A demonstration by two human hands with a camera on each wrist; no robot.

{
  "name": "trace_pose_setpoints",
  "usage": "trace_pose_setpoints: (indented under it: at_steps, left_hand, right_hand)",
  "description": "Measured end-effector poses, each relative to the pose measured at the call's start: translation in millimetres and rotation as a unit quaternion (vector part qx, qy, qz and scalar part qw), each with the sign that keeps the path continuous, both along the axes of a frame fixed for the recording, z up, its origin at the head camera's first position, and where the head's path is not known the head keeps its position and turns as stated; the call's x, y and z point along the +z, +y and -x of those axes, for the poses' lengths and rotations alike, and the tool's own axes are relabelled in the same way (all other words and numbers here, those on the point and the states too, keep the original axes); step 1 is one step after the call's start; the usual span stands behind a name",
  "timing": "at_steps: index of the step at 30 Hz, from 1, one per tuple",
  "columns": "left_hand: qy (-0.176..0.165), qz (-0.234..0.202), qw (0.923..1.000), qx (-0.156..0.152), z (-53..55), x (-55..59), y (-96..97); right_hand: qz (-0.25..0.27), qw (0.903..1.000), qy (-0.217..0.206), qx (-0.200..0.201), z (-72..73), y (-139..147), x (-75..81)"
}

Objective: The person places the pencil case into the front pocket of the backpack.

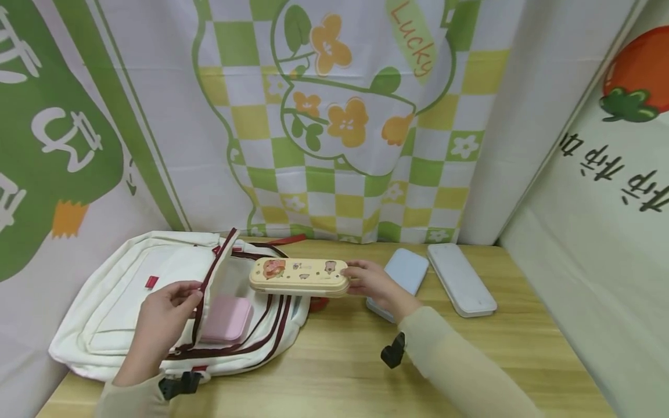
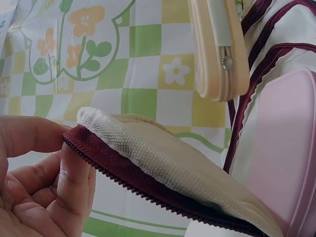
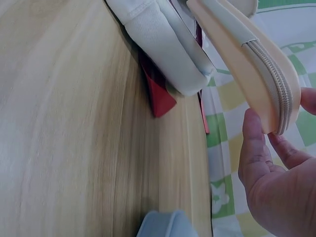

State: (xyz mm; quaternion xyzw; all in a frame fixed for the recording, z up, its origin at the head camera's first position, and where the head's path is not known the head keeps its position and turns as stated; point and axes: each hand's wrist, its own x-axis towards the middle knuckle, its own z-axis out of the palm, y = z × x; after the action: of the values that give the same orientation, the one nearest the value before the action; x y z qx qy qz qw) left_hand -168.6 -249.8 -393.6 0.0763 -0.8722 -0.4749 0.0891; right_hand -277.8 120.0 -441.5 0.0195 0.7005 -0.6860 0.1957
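Observation:
A white backpack (image 1: 120,278) with dark red zips lies on the table, its main opening facing right. My left hand (image 1: 168,310) pinches the zipped edge of its flap (image 2: 133,163) between thumb and fingers and holds it up. Inside the opening sits a pink case (image 1: 228,318). My right hand (image 1: 377,284) grips one end of a pale yellow zippered pencil case (image 1: 298,276) with cartoon pictures on its lid. That pencil case is held level above the right part of the backpack opening. In the right wrist view its zip (image 3: 271,74) is closed at the gripped end.
A light blue case (image 1: 406,270) lies on the wooden table (image 1: 366,371) behind my right hand. To its right is a white-grey case (image 1: 462,280). Red straps (image 3: 157,91) stick out beside the backpack. A checked curtain (image 1: 345,197) hangs at the back.

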Motion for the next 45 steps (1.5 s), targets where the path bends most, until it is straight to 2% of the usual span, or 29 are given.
trace_pose_setpoints:
  at_steps: [10, 24, 34, 40, 45]
  left_hand:
    - [-0.002, -0.002, 1.0, 0.002, -1.0, -1.9, -1.6]
    - [-0.002, 0.0, 1.0, -0.003, -0.3, -5.5, -0.6]
    - [-0.013, -0.006, 0.9999, 0.004, -0.3, -7.2, -3.8]
    - [-0.004, -0.009, 0.9999, 0.005, -2.4, -7.7, -4.1]
    - [0.002, -0.01, 0.9999, 0.003, -2.3, -7.7, -5.4]
  right_hand:
    - [-0.017, 0.9998, 0.0, -0.004, 9.1, -22, -4.5]
    - [-0.02, 0.9997, -0.001, -0.016, 10.5, -48, -9.3]
    - [-0.012, 0.9999, -0.003, -0.005, 7.8, -65, -4.9]
    - [-0.019, 0.9998, 0.002, -0.001, 6.0, -73, -3.2]
    - [0.002, 0.9998, -0.003, 0.019, 4.6, -77, -3.0]
